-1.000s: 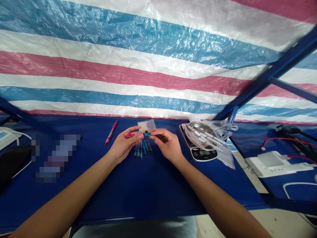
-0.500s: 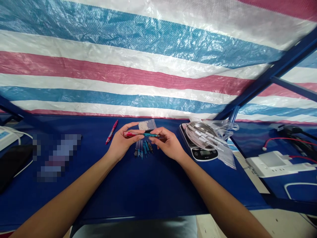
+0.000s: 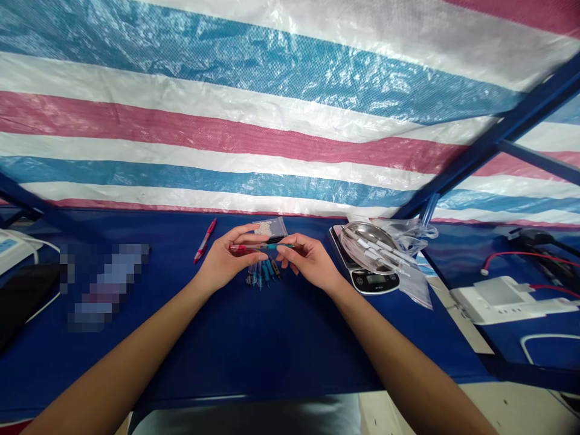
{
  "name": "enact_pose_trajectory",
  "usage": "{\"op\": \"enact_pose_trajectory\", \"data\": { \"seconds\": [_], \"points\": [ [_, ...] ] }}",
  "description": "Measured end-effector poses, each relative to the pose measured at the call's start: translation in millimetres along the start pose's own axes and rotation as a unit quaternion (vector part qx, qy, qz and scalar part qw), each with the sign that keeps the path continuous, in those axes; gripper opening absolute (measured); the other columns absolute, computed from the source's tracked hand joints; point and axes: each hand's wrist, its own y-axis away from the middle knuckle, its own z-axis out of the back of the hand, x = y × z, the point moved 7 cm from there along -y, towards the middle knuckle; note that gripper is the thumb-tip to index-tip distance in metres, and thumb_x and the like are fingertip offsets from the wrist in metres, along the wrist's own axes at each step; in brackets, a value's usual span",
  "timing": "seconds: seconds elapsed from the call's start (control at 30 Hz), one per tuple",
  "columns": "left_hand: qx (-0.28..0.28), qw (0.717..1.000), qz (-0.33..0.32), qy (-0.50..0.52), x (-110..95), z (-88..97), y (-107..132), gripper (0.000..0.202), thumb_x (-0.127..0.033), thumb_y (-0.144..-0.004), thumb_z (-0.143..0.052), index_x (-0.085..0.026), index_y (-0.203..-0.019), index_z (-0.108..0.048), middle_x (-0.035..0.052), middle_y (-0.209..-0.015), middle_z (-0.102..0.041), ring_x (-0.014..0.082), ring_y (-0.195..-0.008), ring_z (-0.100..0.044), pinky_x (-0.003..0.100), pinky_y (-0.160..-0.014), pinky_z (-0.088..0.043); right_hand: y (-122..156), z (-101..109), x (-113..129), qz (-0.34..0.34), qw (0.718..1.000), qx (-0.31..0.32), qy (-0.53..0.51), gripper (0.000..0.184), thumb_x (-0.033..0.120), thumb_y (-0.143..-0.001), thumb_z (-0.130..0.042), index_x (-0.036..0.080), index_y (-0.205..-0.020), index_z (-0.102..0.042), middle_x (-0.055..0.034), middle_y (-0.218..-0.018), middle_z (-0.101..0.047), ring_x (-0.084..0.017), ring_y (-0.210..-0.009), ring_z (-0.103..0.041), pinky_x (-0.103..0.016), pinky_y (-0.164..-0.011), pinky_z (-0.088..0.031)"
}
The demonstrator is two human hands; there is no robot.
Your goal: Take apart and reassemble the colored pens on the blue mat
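Note:
Both my hands meet over the middle of the table around one pen (image 3: 257,246), held level. Its left end is red, its middle clear and its right end teal. My left hand (image 3: 220,258) has the red end between thumb and fingers. The teal end is pinched by the fingertips of my right hand (image 3: 312,261), which partly cover it. Just below the hands lie several teal and clear pen parts (image 3: 265,273), side by side. Behind the fingers rests a small clear bag (image 3: 277,226) with pale bits inside, partly hidden.
A red pen (image 3: 205,240) lies left of my hands. To the right stands a kitchen scale (image 3: 376,283) bearing a metal bowl (image 3: 362,232) and plastic bags. A black phone (image 3: 27,296) lies far left, a white device (image 3: 502,299) far right. Striped sheeting (image 3: 254,139) hangs behind.
My left fingers have loosened and straightened somewhat, showing more of the pen's clear middle. My right fingers have shifted along the teal end. Things on the table have stayed put.

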Motion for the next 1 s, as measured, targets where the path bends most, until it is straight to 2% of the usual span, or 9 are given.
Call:
{"op": "enact_pose_trajectory", "data": {
  "seconds": [0.13, 0.27, 0.43, 0.57, 0.63, 0.7, 0.83, 0.93, 1.0],
  "points": [
    [0.051, 0.997, 0.011, -0.056, -1, 1.4, 0, 0.043, -0.055, -0.095, -0.077, -0.023, -0.123, -0.082, 0.0103, -0.123, -0.083, 0.0318, -0.113, -0.079, 0.047, -0.105, -0.061, 0, 5, 6, 0.019, 1.000, 0.001, -0.001, 0.038, 0.049, -0.089, -0.087, 0.022, -0.112, -0.075, -0.0003, -0.083, -0.071, -0.012, -0.061, -0.059, -0.024, -0.052, -0.047],
    [0.092, 0.994, 0.030, -0.056, 7, -2.0, 1, 0.042, -0.051, -0.088, -0.086, -0.022, -0.117, -0.085, 0.0097, -0.105, -0.085, 0.0305, -0.098, -0.082, 0.044, -0.095, -0.065, 1, 1, 8, 0.019, 1.000, 0.019, -0.007, 0.036, 0.050, -0.091, -0.085, 0.022, -0.109, -0.075, -0.0004, -0.084, -0.070, -0.011, -0.061, -0.058, -0.025, -0.054, -0.049],
    [0.045, 0.995, -0.018, -0.093, -1, -0.7, 1, 0.039, -0.046, -0.082, -0.091, -0.023, -0.113, -0.085, 0.0103, -0.109, -0.084, 0.0313, -0.102, -0.081, 0.046, -0.098, -0.065, 3, -4, 7, 0.032, 0.999, -0.008, 0.019, 0.036, 0.055, -0.090, -0.084, 0.022, -0.097, -0.071, -0.0016, -0.083, -0.071, -0.016, -0.069, -0.064, -0.030, -0.062, -0.054],
    [0.007, 0.987, -0.040, -0.159, -8, 10.3, 0, 0.046, -0.048, -0.085, -0.087, -0.024, -0.123, -0.079, 0.0084, -0.104, -0.084, 0.0293, -0.097, -0.080, 0.042, -0.092, -0.064, 2, 2, 3, 0.061, 0.993, -0.048, 0.090, 0.035, 0.054, -0.096, -0.078, 0.024, -0.114, -0.072, -0.0021, -0.092, -0.073, -0.018, -0.076, -0.067, -0.032, -0.071, -0.056],
    [-0.051, 0.967, -0.039, -0.247, -9, 28.3, -3, 0.044, -0.049, -0.088, -0.083, -0.025, -0.124, -0.077, 0.0067, -0.099, -0.083, 0.0276, -0.088, -0.078, 0.039, -0.085, -0.062, 1, 9, 2, 0.078, 0.979, -0.068, 0.178, 0.031, 0.050, -0.101, -0.073, 0.025, -0.120, -0.072, -0.0036, -0.099, -0.075, -0.018, -0.077, -0.067, -0.033, -0.072, -0.055],
    [-0.107, 0.922, -0.037, -0.369, -9, 49.3, -4, 0.040, -0.046, -0.090, -0.078, -0.025, -0.125, -0.076, 0.0056, -0.094, -0.081, 0.0276, -0.081, -0.074, 0.038, -0.082, -0.058, 0, 14, 2, 0.105, 0.952, -0.074, 0.277, 0.022, 0.042, -0.105, -0.069, 0.024, -0.117, -0.074, -0.0061, -0.106, -0.076, -0.021, -0.086, -0.068, -0.036, -0.080, -0.056],
    [-0.155, 0.844, -0.040, -0.513, -7, 79.1, -6, 0.042, -0.038, -0.090, -0.073, -0.022, -0.128, -0.072, 0.0076, -0.088, -0.077, 0.0330, -0.087, -0.072, 0.041, -0.085, -0.053, -2, 14, 1, 0.165, 0.897, -0.053, 0.406, 0.017, 0.027, -0.106, -0.064, 0.022, -0.119, -0.074, -0.0116, -0.120, -0.072, -0.029, -0.114, -0.063, -0.048, -0.105, -0.053],
    [-0.167, 0.810, -0.059, -0.559, -10, 81.5, -5, 0.039, -0.041, -0.091, -0.072, -0.019, -0.123, -0.073, 0.0134, -0.098, -0.076, 0.0371, -0.099, -0.070, 0.044, -0.090, -0.051, -5, 9, -6, 0.178, 0.874, -0.015, 0.452, 0.023, 0.023, -0.107, -0.062, 0.022, -0.127, -0.074, -0.0131, -0.131, -0.068, -0.031, -0.122, -0.058, -0.052, -0.110, -0.051],
    [-0.147, 0.816, -0.081, -0.554, -13, 70.8, -5, 0.034, -0.045, -0.093, -0.070, -0.020, -0.117, -0.075, 0.0133, -0.099, -0.074, 0.0356, -0.097, -0.069, 0.043, -0.087, -0.051, -7, 8, -9, 0.181, 0.866, -0.005, 0.466, 0.025, 0.023, -0.107, -0.061, 0.023, -0.129, -0.074, -0.0130, -0.133, -0.067, -0.031, -0.122, -0.056, -0.052, -0.111, -0.051]
  ]
}}
